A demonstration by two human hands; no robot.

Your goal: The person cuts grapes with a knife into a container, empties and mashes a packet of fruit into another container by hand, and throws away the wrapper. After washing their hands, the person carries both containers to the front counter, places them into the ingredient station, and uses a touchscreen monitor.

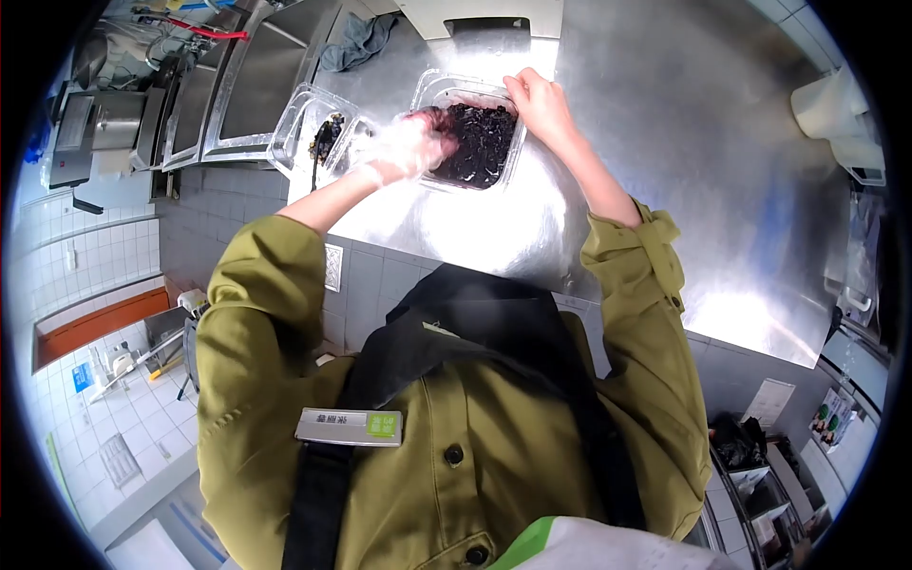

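Note:
A clear plastic container on the steel worktop holds a wet, purple-black mass of food, its kind unclear. My left hand, in a thin clear plastic glove, reaches into the container's left side. Its fingertips are stained dark red, blurred and partly hidden against the food. At the upper right corner, my bare right hand grips the rim with its fingers curled. Left of my gloved hand stands a second clear container with a little dark food inside.
The steel worktop extends to the right. A grey cloth lies at its back left, and a white appliance stands behind the food container. White tubs are at the far right. Metal-framed equipment lines the left.

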